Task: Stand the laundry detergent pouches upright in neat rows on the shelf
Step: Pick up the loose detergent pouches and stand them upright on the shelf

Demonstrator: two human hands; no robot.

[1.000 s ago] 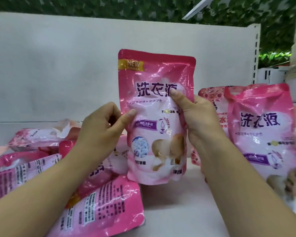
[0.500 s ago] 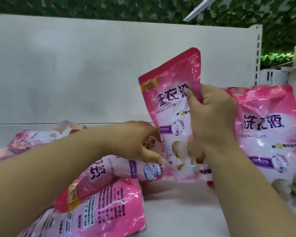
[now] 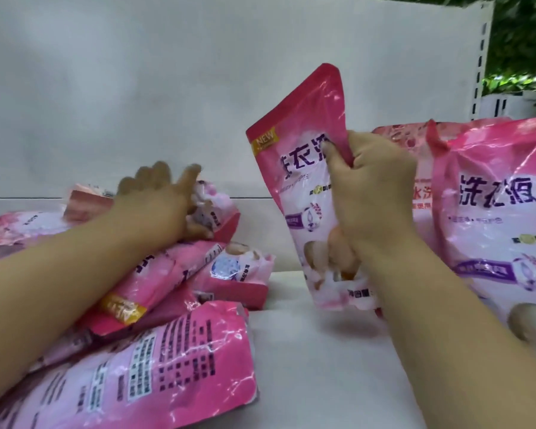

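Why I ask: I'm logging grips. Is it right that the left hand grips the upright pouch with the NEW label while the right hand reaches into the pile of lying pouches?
Hands are swapped. The head view shows the right hand gripping the upright pouch with the NEW label, while the left hand reaches into the pile of lying pouches.

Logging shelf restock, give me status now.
Right hand gripping tilted pouch. Left hand open, reaching over flat pile. Upright pouch close right.

left hand (image 3: 155, 196) motion-blurred
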